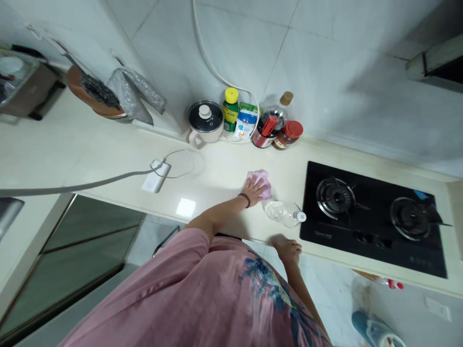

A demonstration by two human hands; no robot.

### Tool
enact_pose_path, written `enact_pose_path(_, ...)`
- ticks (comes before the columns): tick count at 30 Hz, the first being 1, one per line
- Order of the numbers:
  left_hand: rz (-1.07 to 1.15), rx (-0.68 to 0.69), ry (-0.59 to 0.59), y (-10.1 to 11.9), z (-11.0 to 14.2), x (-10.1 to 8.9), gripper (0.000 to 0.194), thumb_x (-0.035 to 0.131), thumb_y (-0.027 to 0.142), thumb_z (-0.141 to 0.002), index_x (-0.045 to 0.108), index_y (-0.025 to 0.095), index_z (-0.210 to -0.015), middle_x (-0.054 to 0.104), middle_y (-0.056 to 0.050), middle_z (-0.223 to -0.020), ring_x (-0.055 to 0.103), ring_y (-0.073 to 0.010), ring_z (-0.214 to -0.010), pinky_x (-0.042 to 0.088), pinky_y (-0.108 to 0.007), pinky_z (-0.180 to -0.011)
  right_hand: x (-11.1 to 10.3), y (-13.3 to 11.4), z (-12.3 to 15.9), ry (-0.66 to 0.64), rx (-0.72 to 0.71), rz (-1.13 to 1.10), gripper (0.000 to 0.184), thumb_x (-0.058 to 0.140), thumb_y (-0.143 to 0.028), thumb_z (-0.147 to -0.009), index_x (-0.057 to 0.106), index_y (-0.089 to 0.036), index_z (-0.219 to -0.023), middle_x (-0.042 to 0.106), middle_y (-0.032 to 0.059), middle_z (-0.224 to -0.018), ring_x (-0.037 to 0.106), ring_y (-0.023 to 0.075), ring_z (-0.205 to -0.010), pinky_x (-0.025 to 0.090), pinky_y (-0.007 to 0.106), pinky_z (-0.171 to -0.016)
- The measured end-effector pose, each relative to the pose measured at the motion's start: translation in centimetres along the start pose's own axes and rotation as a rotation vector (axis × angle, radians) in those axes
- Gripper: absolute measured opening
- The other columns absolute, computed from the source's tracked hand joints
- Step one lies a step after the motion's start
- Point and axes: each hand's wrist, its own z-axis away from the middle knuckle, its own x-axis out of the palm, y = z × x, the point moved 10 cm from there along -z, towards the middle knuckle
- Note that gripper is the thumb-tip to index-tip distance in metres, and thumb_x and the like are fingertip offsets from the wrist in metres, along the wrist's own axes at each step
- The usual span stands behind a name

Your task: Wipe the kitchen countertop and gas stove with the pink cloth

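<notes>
A crumpled pink cloth (265, 182) lies on the pale countertop (220, 180). My left hand (254, 191), with a dark beaded bracelet at the wrist, presses down on it with the fingers spread. Just right of that hand, a clear plastic bottle (284, 213) with a white cap lies on its side, the cap close to the stove. My right hand (288, 249) rests at the counter's front edge below the bottle. Its fingers are curled in, and no object shows in them.
A black two-burner gas stove (372, 260) is set in the counter at right. Along the wall stand a lidded pot (206, 130), a yellow-capped green bottle (230, 110), a white packet (246, 124) and a red-lidded jar (288, 135). A white power strip (156, 177) with cords lies left.
</notes>
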Motion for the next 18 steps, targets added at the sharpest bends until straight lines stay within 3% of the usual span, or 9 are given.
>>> enact_pose_path(4,0.023,-0.118,0.013,-3.4,-5.1,-3.2,0.074,0.055,0.046,-0.102,0.041,0.03,-0.172,0.019,-0.003,-0.185,-0.003,-0.0404,-0.171,0.004,-0.069,-0.136,0.3,0.6,-0.3,-0.028,0.068,0.13,0.095,0.056,-0.063,-0.096,0.04,0.015,-0.15,0.046,0.0531,-0.15,0.049,0.057,-0.147,0.04,0.065,-0.118)
enact_pose_path(7,0.045,-0.204,0.019,-7.1,-7.2,-5.7,0.072,0.05,0.045,-0.104,0.038,0.032,-0.174,0.017,-0.001,-0.185,-0.008,-0.038,-0.171,-0.002,-0.07,-0.136,0.5,0.8,-0.5,-0.03,0.081,0.148,0.099,0.057,-0.065,-0.096,0.039,0.015,-0.151,0.048,0.0523,-0.149,0.051,0.0552,-0.146,0.04,0.063,-0.117)
enact_pose_path(13,0.102,-0.37,0.025,-16.5,-6.9,-9.8,0.072,0.043,0.045,-0.107,0.028,0.032,-0.177,0.011,-0.001,-0.186,-0.009,-0.0377,-0.171,-0.006,-0.073,-0.133,0.8,1.1,-0.7,-0.042,0.083,0.138,0.107,0.055,-0.066,-0.096,0.031,0.022,-0.151,0.045,0.0545,-0.15,0.05,0.0535,-0.148,0.038,0.056,-0.121)
enact_pose_path(15,0.105,-0.405,0.03,-18.3,-6.3,-10.7,0.074,0.041,0.045,-0.108,0.023,0.029,-0.178,0.01,-0.003,-0.186,-0.008,-0.0387,-0.171,-0.005,-0.074,-0.132,0.7,1.1,-0.6,-0.036,0.084,0.141,0.105,0.056,-0.065,-0.096,0.032,0.021,-0.151,0.046,0.0547,-0.149,0.049,0.0548,-0.148,0.038,0.058,-0.122)
enact_pose_path(18,0.09,-0.445,0.027,-18.8,-6.0,-11.2,0.077,0.039,0.047,-0.107,0.021,0.025,-0.179,0.011,-0.006,-0.186,-0.006,-0.041,-0.17,-0.003,-0.074,-0.133,0.7,0.8,-0.4,-0.05,0.058,0.09,0.099,0.055,-0.063,-0.096,0.035,0.017,-0.152,0.045,0.054,-0.151,0.047,0.0583,-0.149,0.035,0.065,-0.122)
